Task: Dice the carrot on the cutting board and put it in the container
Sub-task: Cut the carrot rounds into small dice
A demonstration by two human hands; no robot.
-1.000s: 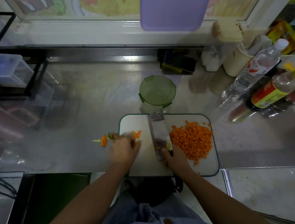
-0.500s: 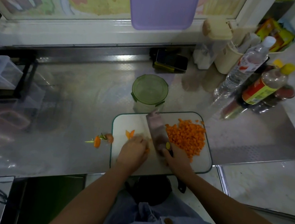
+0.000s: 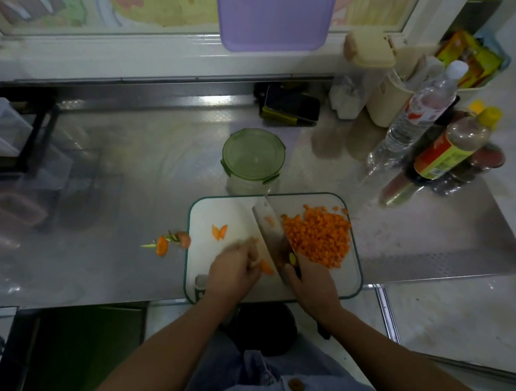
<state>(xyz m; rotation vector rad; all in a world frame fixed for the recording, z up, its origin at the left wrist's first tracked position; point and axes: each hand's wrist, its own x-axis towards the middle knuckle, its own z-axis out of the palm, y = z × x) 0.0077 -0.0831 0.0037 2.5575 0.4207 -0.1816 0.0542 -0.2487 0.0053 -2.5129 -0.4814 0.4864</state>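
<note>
The left hand pinches a carrot piece just left of the knife, nearer that hand; the right hand grips the knife.

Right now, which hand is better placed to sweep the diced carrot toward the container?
The right hand grips the knife, its blade beside the diced carrot; the left hand steadies a carrot piece across the blade.

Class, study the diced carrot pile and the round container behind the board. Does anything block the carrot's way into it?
Yes. The green lid sits on the container, covering its mouth. The diced carrot lies on the cutting board just in front, so the lid would likely have to come off first.
</note>
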